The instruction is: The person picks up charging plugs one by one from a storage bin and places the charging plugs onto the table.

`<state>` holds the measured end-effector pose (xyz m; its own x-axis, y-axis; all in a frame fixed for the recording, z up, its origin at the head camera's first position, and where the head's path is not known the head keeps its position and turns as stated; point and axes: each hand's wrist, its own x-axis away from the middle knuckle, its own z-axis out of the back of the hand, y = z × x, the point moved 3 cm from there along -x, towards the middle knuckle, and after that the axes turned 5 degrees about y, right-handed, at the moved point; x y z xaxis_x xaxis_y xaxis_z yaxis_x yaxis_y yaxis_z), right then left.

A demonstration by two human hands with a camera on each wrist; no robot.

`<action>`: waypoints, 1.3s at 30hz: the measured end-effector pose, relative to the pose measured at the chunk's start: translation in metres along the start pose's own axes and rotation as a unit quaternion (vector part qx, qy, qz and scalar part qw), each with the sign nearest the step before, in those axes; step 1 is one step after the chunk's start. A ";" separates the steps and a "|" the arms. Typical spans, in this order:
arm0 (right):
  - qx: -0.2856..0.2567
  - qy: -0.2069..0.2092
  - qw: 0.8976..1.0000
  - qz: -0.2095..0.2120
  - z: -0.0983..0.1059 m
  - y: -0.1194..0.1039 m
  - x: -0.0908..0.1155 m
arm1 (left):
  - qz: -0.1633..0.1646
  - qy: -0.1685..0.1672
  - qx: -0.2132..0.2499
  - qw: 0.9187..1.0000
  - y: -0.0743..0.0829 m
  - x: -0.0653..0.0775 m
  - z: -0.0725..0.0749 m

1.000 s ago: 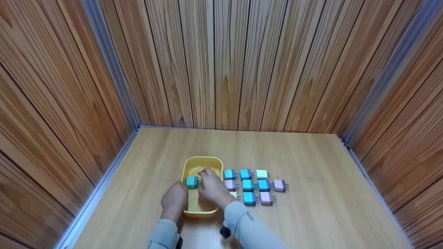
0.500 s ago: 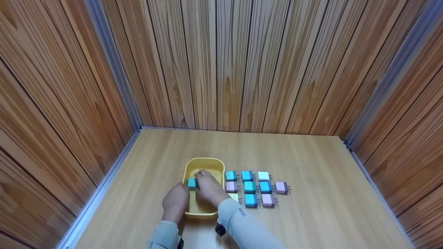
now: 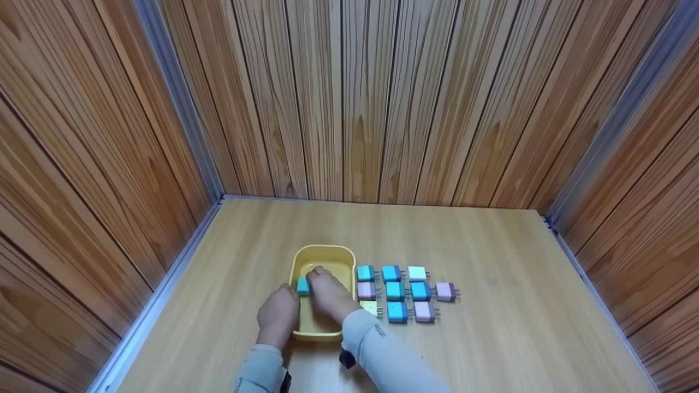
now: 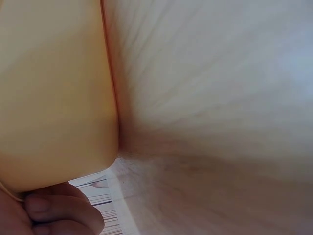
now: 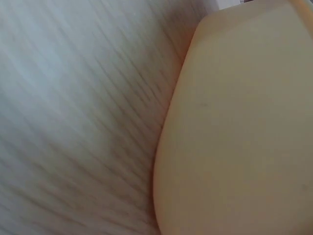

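A yellow plastic tray (image 3: 323, 249) stands on the table, and my left hand (image 3: 278, 314) grips its left rim. In the left wrist view, curled fingers (image 4: 63, 208) show at the tray's rim. Inside the tray, near its left wall, is a teal plug-in charger (image 3: 303, 286). My right hand (image 3: 327, 295) reaches over the right rim and holds the charger's right end between curled fingers; the fingertips and prongs are hidden. The right wrist view shows the tray's outer wall (image 5: 234, 117) but no fingers.
Right of the tray, several plug chargers lie in rows, prongs to the right, among them a blue one (image 3: 397, 311), a white one (image 3: 416, 273), a lilac one (image 3: 445, 292) and a pale yellow one (image 3: 369, 308). Wood-panelled walls (image 3: 360, 109) enclose the table (image 3: 491, 327).
My right hand has moved slightly left and closed on the teal charger's right end, covering its prongs. My left hand stays at the rim. The chargers outside the tray have not moved.
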<state>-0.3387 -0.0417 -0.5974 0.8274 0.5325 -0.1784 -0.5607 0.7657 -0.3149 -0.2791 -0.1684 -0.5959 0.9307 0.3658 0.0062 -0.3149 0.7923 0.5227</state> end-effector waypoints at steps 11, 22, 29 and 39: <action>-0.031 -0.006 0.999 -0.017 0.015 -0.004 0.000 | 0.009 -0.007 0.001 1.000 0.002 -0.002 0.002; -0.042 0.009 0.999 -0.016 0.024 -0.001 0.006 | 0.015 -0.012 -0.007 1.000 0.002 0.001 0.001; -0.047 0.025 0.998 -0.017 0.031 0.002 0.012 | 0.003 0.005 -0.006 1.000 0.003 0.000 0.001; -0.073 -0.002 0.996 -0.057 0.041 0.010 0.023 | 0.007 0.003 0.000 1.000 0.001 0.001 0.002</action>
<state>-0.3264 -0.0072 -0.5660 0.8847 0.4473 -0.1311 -0.4534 0.7608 -0.4643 -0.2784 -0.1686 -0.5941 0.9253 0.3791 0.0079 -0.3272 0.7877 0.5220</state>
